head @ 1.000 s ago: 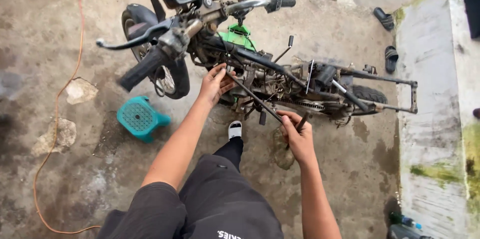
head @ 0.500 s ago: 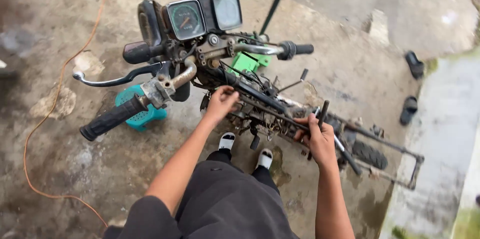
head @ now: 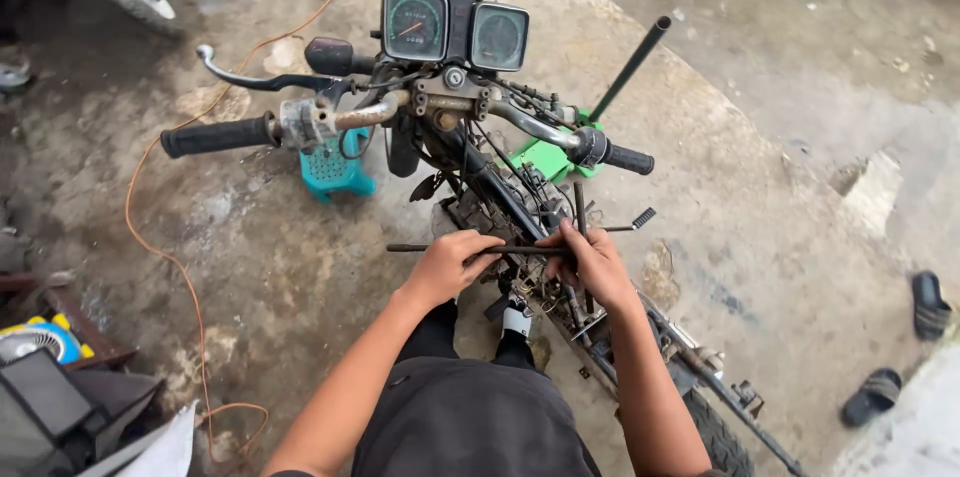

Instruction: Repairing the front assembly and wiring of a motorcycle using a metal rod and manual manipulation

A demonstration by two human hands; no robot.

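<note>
While we stand astride the stripped motorcycle frame [head: 520, 207], both of our hands grip one thin dark metal rod [head: 520, 250] that lies across it, running left to right just near of the steering head. Our left hand [head: 450, 262] has its fingers curled together over the rod near its left end, the thumb tucked beneath; a short stub of rod sticks out to the left of the knuckles. Our right hand [head: 592, 262] closes on the same rod farther right, fingers wrapped tight and pressed side by side, right over the frame's centre tube. Beyond the hands, the handlebar [head: 400, 112] spans the scene, with a black grip [head: 215, 136] at its left end and a shorter one [head: 628, 159] at the right. Twin round gauges [head: 455, 29] sit at the far side of the bar. A teal plastic stool [head: 335, 169] stands on the concrete behind the left half of the bar, and a green plastic piece [head: 550, 159] lies behind the right half. An orange cord [head: 160, 247] trails over the floor on the left. Two dark sandals [head: 900, 347] lie well apart from us at the right edge. One white shoe [head: 516, 320] shows beneath the frame, between our arms.
</note>
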